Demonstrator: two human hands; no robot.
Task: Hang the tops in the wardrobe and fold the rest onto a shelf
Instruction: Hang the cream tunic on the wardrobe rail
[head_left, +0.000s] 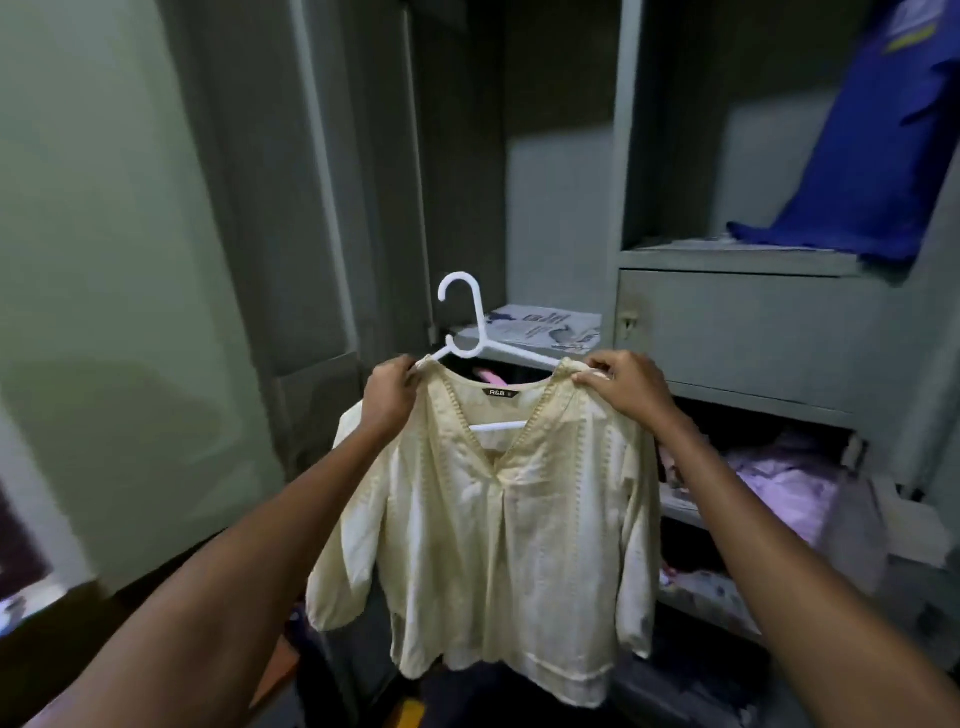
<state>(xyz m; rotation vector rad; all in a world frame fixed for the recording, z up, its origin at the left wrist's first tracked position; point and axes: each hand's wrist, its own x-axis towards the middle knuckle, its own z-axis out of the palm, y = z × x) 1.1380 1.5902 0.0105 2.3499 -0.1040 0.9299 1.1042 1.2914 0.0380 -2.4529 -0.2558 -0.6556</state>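
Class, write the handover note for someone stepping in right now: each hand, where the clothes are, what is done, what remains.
Left hand: pinching the cream top at its left shoulder.
Right hand: pinching the right shoulder.
The top is on the white hanger, held in front of the open wardrobe, not yet hung.
Left: hang it up; the loose clothes on the lower shelves look unfolded.

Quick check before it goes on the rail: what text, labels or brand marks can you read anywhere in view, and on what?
"R&B": dark neck label inside the collar of the cream top.
Blue print on the paper on the wardrobe shelf: too blurred to read.
Yellow marking on the blue garment at upper right: unreadable.
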